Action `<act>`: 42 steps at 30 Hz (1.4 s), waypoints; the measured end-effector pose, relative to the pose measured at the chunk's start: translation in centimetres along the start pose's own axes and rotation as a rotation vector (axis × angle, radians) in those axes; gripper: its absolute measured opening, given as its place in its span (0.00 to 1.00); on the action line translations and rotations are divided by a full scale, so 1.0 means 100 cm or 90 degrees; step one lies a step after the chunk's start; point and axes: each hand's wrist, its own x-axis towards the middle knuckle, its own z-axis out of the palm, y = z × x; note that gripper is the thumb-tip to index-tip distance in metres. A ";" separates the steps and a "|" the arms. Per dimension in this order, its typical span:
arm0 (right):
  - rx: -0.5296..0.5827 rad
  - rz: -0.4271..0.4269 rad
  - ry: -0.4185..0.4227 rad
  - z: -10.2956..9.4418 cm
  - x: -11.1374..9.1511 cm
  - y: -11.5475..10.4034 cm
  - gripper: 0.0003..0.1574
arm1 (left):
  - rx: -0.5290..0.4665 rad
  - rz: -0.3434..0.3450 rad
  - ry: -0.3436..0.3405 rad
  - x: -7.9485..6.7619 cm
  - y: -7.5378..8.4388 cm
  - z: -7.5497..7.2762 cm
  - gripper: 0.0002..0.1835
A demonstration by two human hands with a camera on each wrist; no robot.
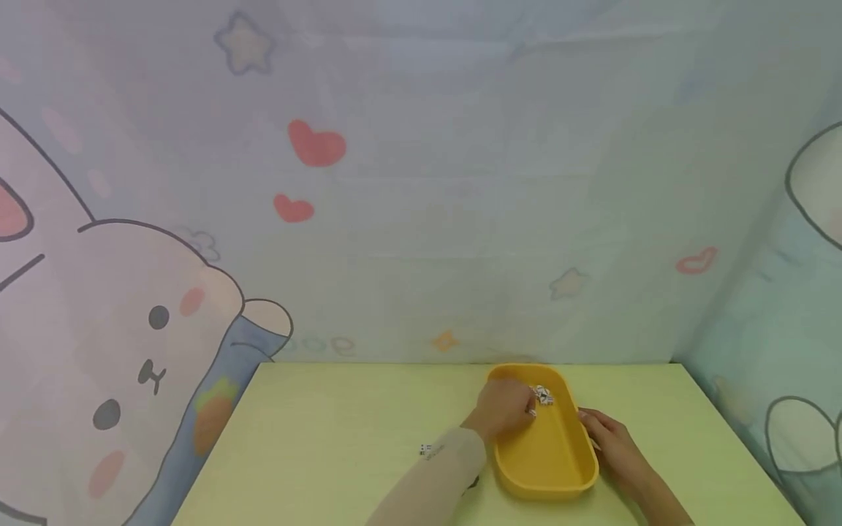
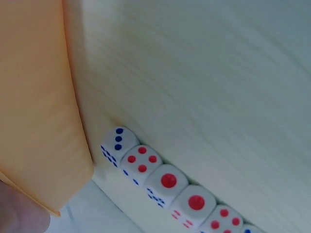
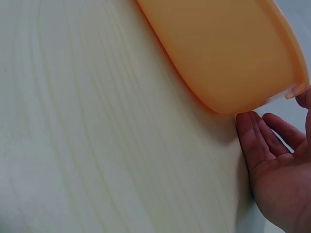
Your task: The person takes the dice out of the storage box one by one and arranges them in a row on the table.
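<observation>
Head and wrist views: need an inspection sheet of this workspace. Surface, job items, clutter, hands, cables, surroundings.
Surface: pale table, faint grain.
Job items: yellow tray; loose dice inside; row of dice on the table beside it, at least six showing.
Clutter: nothing seen.
Hands: left hand reaching inside the tray, grip unclear; right hand touching the tray's right side.
Cables: nothing seen.
Surroundings: printed backdrop with cartoon rabbit.

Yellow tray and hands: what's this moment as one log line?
left hand: in yellow tray, beside dice | right hand: at tray's side | dice row: on table, beside tray
</observation>
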 end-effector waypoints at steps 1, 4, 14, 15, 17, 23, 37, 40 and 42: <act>0.001 -0.002 0.001 0.000 0.000 0.000 0.47 | -0.001 -0.001 0.003 -0.001 0.000 0.000 0.09; -0.003 -0.009 -0.002 -0.001 0.001 0.000 0.47 | 0.000 -0.004 0.008 0.000 0.001 0.000 0.09; -0.005 0.002 -0.003 -0.004 0.001 -0.001 0.43 | -0.043 0.005 -0.006 0.006 0.000 0.006 0.04; -0.002 0.001 -0.001 -0.004 0.001 -0.002 0.43 | -0.059 0.009 -0.001 0.006 -0.001 0.004 0.05; 0.000 -0.002 0.003 -0.003 0.001 -0.002 0.42 | -0.093 0.016 0.005 0.006 -0.004 -0.002 0.06; 0.007 0.006 -0.004 0.000 0.000 0.000 0.43 | -0.214 0.082 0.013 -0.013 -0.016 -0.036 0.06; -0.013 0.012 -0.005 -0.001 0.005 -0.005 0.44 | -0.348 0.108 -0.029 -0.096 -0.096 -0.060 0.02; -0.010 0.014 -0.003 0.000 0.004 -0.004 0.44 | -0.345 0.080 -0.036 -0.116 -0.114 -0.056 0.02; -0.010 0.011 -0.003 0.000 0.003 -0.004 0.45 | -0.341 0.060 -0.041 -0.129 -0.125 -0.053 0.02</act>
